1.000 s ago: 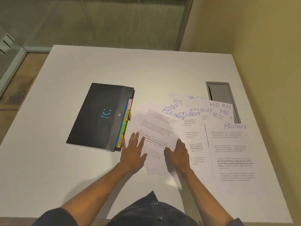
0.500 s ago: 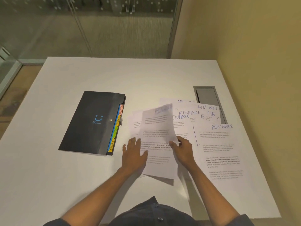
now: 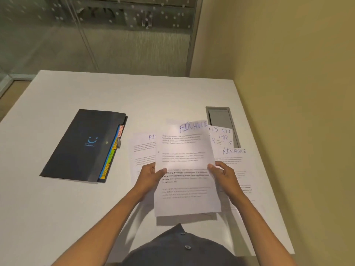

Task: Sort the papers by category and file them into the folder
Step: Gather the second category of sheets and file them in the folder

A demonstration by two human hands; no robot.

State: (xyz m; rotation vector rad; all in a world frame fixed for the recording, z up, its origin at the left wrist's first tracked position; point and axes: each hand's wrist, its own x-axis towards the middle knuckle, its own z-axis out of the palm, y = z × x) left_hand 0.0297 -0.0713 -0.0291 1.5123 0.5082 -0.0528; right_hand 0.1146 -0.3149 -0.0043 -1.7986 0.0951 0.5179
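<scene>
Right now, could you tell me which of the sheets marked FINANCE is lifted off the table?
The middle FINANCE sheet, gripped at its side edges by the left hand and right hand. The FINANCE sheet at the right and the partly covered one at the left lie flat.

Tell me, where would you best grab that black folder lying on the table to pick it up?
Probably by its long left edge, coming from the left. The black folder lies flat and closed on the table; coloured tabs stick out along its right edge, so that side opens, while the left looks like the closed spine and has bare table beside it.
</scene>
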